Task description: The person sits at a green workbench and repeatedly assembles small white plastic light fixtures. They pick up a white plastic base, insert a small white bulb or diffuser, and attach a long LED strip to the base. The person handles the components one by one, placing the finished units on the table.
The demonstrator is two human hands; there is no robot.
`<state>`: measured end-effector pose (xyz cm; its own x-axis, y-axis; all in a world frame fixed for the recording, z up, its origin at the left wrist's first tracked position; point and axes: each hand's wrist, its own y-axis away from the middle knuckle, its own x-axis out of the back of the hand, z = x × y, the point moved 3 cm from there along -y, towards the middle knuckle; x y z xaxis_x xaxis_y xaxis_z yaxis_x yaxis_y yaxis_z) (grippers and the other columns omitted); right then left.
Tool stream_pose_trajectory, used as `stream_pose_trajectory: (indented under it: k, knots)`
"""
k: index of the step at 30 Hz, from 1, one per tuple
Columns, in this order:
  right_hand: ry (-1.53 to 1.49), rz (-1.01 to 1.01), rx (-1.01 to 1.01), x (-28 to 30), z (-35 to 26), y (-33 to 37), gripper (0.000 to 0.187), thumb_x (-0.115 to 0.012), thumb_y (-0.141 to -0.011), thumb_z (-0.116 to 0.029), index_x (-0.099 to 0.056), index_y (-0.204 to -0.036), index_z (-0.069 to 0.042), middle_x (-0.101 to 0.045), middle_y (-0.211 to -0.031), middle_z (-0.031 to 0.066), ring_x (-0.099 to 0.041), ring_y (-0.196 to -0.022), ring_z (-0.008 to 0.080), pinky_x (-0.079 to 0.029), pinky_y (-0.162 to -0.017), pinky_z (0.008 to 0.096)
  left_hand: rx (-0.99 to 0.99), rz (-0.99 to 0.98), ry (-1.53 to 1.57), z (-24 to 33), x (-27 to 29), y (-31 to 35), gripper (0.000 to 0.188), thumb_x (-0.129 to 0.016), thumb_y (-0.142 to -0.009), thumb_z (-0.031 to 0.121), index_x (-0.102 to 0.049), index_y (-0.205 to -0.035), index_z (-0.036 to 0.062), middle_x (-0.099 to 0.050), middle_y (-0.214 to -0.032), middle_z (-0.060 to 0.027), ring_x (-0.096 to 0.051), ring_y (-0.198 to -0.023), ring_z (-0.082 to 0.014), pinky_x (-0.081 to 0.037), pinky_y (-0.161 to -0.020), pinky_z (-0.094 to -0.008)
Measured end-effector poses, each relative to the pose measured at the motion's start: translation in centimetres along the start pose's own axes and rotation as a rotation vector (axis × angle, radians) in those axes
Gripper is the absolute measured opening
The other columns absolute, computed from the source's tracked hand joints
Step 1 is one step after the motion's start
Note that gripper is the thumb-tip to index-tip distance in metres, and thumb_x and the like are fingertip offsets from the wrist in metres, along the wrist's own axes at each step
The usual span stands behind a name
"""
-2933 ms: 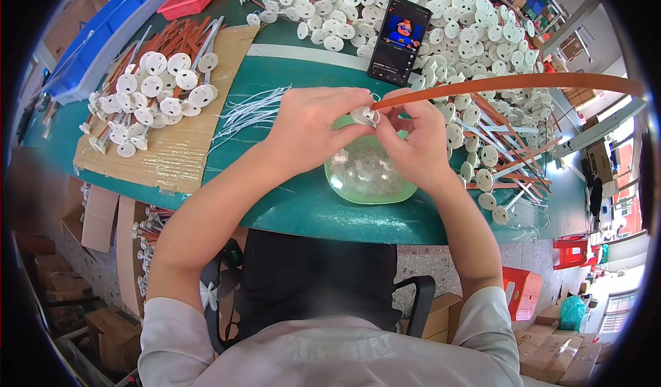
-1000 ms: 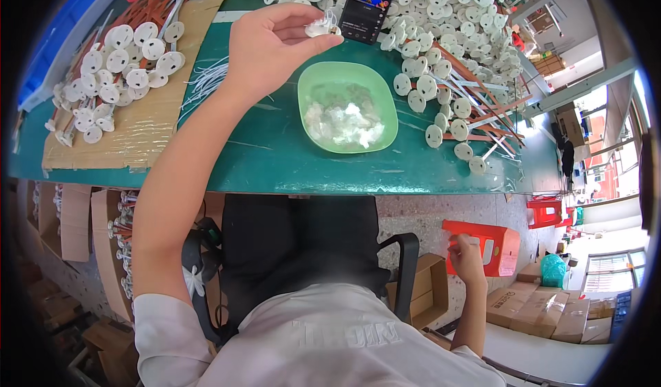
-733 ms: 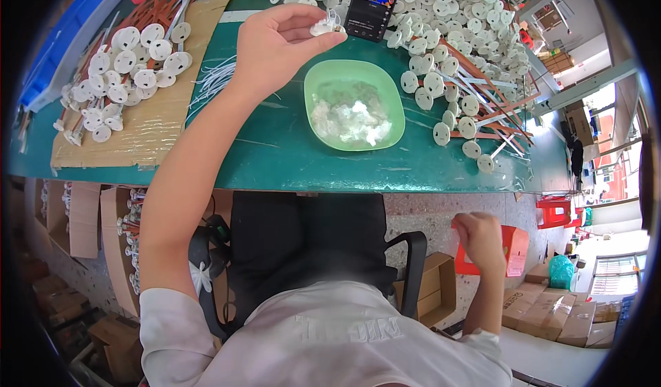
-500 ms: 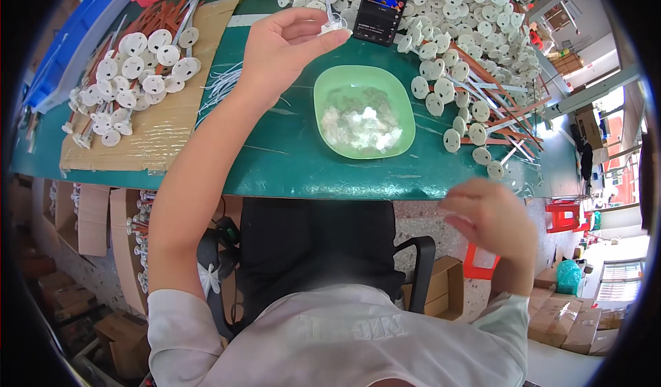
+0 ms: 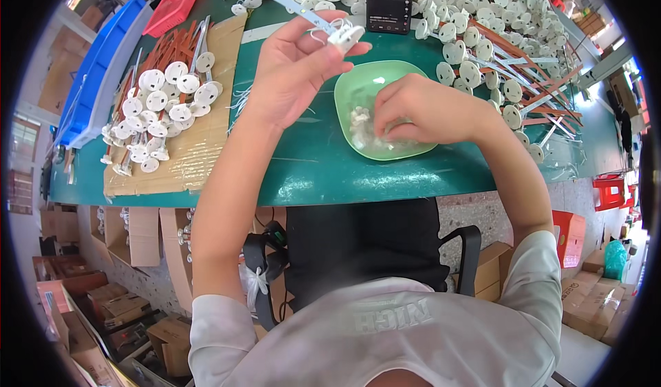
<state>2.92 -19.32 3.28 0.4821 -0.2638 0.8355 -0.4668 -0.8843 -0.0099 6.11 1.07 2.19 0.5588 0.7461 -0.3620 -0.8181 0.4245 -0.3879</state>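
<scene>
My left hand (image 5: 286, 74) is closed on an LED light strip with a round white end cap (image 5: 346, 37), raised over the table left of the bowl. The pale strip (image 5: 289, 3) runs up and leftward from the cap, and thin white wires curl beside it. My right hand (image 5: 434, 111) reaches into a light green bowl (image 5: 343, 105), its fingers bent and drawn together among small clear and whitish pieces (image 5: 360, 127). What those fingertips grip, if anything, is hidden.
A phone (image 5: 389, 16) stands beyond the bowl. White-capped strips heap at the back right (image 5: 475, 15), with more (image 5: 157, 101) on cardboard (image 5: 189, 170) at left. Loose white wires (image 5: 239, 101) lie beside the cardboard. A red basket (image 5: 173, 5) and blue bin (image 5: 96, 77) stand far left.
My right hand has moved from beyond the table's front edge up into the bowl. My left hand has turned the LED strip, so it now slants leftward. The whole view has shifted.
</scene>
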Motion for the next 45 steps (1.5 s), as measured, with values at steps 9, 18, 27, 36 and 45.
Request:
stream_pose_trajectory:
  k: [9,18,27,36,45]
  knots:
    - [-0.190,0.376,-0.062,-0.6,0.5,1.7,0.015,-0.069,-0.081,-0.003,-0.073,-0.095,-0.002,-0.069,-0.080,0.0140,-0.067,-0.072,0.0281,-0.053,-0.068,0.0369,0.077,0.105,-0.258,-0.7,-1.9,0.5,0.051,-0.075,-0.081,-0.004,-0.054,-0.128,-0.0030,-0.068,-0.119,-0.0208,-0.068,-0.110,-0.0346,-0.056,-0.094,-0.0415]
    - [-0.207,0.446,-0.063,-1.2,0.6,1.3,0.015,-0.065,-0.083,-0.001,-0.071,-0.097,-0.002,-0.070,-0.080,0.0143,-0.070,-0.070,0.0264,-0.055,-0.067,0.0357,0.049,0.128,-0.209,-0.4,-2.7,0.5,0.049,-0.079,-0.078,-0.007,-0.059,-0.123,-0.0029,-0.071,-0.112,-0.0180,-0.071,-0.105,-0.0280,-0.057,-0.093,-0.0400]
    - [-0.322,0.419,-0.164,-1.0,0.2,1.2,0.011,-0.062,-0.089,-0.003,-0.066,-0.098,0.002,-0.071,-0.078,0.0153,-0.075,-0.068,0.0210,-0.057,-0.063,0.0324,0.062,0.105,-0.298,-0.5,-2.4,0.5,0.050,-0.079,-0.081,0.000,-0.056,-0.126,-0.0021,-0.068,-0.118,-0.0188,-0.069,-0.108,-0.0299,-0.055,-0.094,-0.0396]
    - [-0.177,0.485,-0.042,-1.2,0.4,0.9,0.011,-0.067,-0.085,-0.006,-0.066,-0.095,-0.001,-0.068,-0.076,0.0132,-0.068,-0.067,0.0291,-0.056,-0.067,0.0346,0.065,0.058,-0.342,-1.0,-2.7,0.6,0.049,-0.078,-0.081,-0.001,-0.057,-0.126,-0.0017,-0.068,-0.119,-0.0184,-0.069,-0.106,-0.0288,-0.055,-0.095,-0.0398]
    - [-0.418,0.939,-0.099,-0.3,-0.3,1.3,0.011,-0.074,-0.086,-0.009,-0.076,-0.094,-0.001,-0.075,-0.088,0.0090,-0.071,-0.078,0.0136,-0.057,-0.070,0.0273,-0.007,0.102,-0.102,-0.9,-2.9,0.5,0.047,-0.078,-0.080,-0.006,-0.059,-0.123,0.0002,-0.068,-0.119,-0.0158,-0.066,-0.114,-0.0297,-0.051,-0.102,-0.0443]
